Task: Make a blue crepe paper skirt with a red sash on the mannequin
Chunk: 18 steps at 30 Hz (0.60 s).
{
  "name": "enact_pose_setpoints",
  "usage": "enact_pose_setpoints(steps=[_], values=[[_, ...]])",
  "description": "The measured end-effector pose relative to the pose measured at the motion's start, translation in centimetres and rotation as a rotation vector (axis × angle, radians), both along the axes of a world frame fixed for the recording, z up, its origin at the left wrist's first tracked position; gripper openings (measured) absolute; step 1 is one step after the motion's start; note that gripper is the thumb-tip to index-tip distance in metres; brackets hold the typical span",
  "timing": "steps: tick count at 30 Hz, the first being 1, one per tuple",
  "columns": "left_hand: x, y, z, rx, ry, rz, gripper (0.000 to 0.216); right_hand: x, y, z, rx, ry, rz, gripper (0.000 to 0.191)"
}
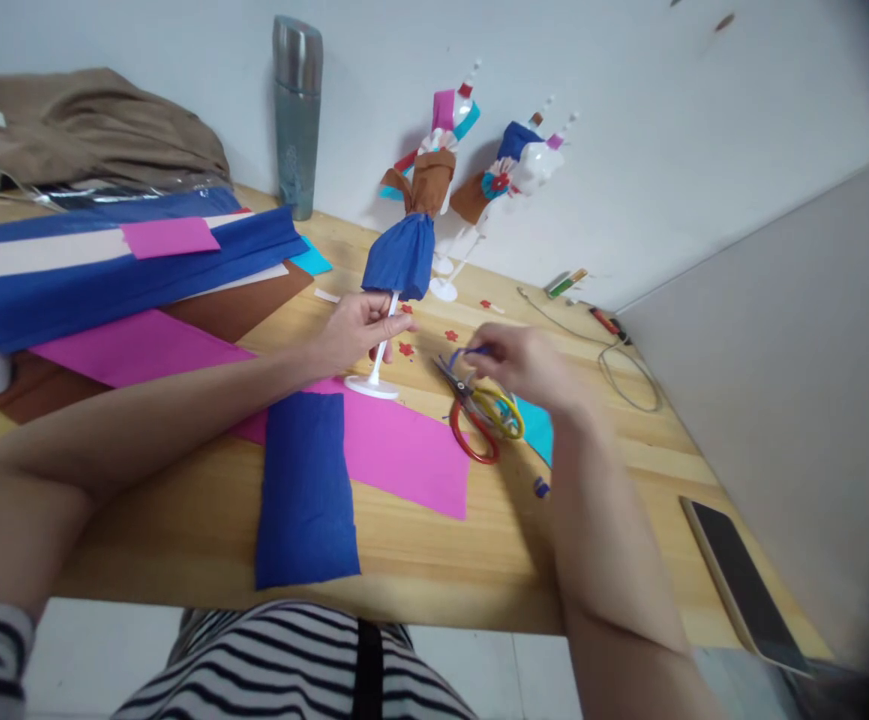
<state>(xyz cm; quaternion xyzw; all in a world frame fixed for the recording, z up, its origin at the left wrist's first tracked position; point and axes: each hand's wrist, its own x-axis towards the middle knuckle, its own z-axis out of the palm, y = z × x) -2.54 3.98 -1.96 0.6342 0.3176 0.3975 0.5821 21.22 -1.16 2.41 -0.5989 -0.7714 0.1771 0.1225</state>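
My left hand is closed round the white stem of a small stand that carries a paper doll in a blue crepe skirt and brown top. My right hand pinches a small blue scrap just above the scissors, which lie on the wooden table with red and yellow handles. A blue crepe rectangle rests on a pink sheet in front of me. Tiny red paper flowers lie near the stand.
A second dressed doll leans on the wall behind. A steel flask stands at the back. Blue, pink, white and brown sheets pile at the left, folded brown cloth behind. A phone lies at right, a cable near the wall.
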Motion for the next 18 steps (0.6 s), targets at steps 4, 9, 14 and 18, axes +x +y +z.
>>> enact_pose_setpoints(steps=[4,9,14,18], values=[[0.1,-0.3,0.3,-0.011,-0.001,-0.023,0.014,3.8,-1.5,2.5,-0.058,0.253,-0.222,0.016],[0.3,-0.5,0.3,-0.009,0.014,-0.016,0.014,5.8,-3.5,1.6,-0.159,-0.053,-0.174,0.023],[0.4,-0.6,0.2,-0.008,0.032,-0.007,0.013,7.4,-7.8,0.3,-0.349,-0.129,-0.128,0.028],[0.6,-0.6,0.1,-0.016,0.043,0.003,0.013,7.6,-11.5,-1.6,-0.431,-0.225,-0.171,0.023]])
